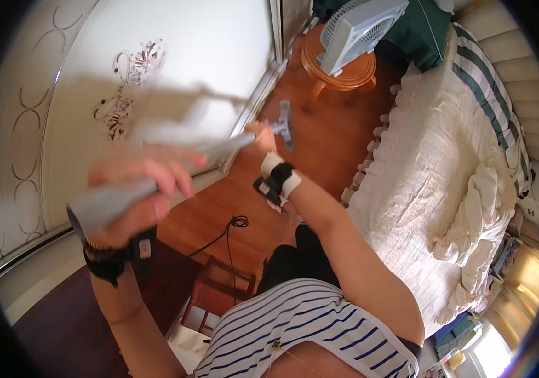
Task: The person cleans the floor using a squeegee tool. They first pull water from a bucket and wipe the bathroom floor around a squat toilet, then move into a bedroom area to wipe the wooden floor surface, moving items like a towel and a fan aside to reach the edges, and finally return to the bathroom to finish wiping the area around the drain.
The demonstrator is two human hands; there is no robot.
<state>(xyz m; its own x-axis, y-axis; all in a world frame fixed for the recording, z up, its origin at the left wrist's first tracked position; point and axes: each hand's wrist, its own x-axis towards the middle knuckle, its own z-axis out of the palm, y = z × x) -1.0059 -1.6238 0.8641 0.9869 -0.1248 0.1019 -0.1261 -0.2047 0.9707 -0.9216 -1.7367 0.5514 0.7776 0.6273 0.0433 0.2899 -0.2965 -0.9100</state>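
Note:
A grey vacuum cleaner wand (222,149) slants across the view, its wide near end dark at the tip and smeared by motion. My left hand (146,186) is wrapped round this upper part, blurred. Further down the tube, my right hand (262,137) grips it. Beyond that hand, a flat T-shaped floor nozzle (287,126) rests on or just above the wooden floor. Both wrists wear black straps with small dark devices; a pale band also circles the right wrist.
White sliding doors (187,50) with swan drawings stand at the left. A bed (401,201) with a pale cover lies at the right. At the back, a fan (361,31) sits on a round wooden stool (338,79). A black cable (239,221) and a wooden chair (219,290) are near me.

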